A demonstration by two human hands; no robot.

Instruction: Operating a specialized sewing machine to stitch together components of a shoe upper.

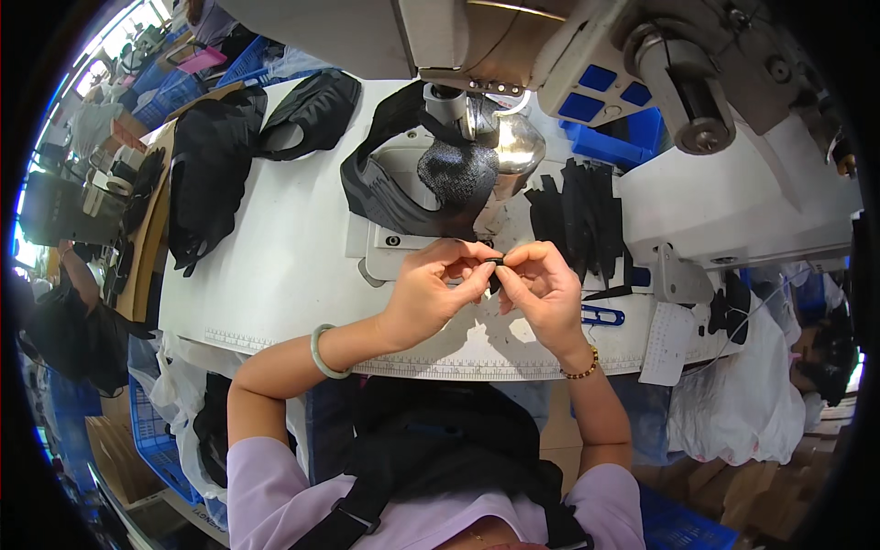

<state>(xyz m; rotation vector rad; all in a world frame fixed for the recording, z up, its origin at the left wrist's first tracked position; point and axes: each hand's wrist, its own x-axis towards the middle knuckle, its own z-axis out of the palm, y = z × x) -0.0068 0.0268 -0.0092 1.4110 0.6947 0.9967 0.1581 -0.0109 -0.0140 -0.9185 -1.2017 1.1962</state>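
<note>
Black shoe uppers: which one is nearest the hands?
The upper under the sewing machine head, just beyond the left hand; the other uppers lie farther off to the left.

The 2 hands are meeting at the middle, their fingertips nearly touching. The left hand (438, 286) is pinching with thumb (474, 283) and forefinger, its other fingers curling toward the palm. The left elbow is bending sharply out to the side, and the left forearm (286, 367) is slanting inward and away from the body to the wrist (376, 333). The right hand (547, 298) is pinching too, its thumb (516, 290) pointing up and left, and the right forearm (598, 417) is rising more steeply.
</note>
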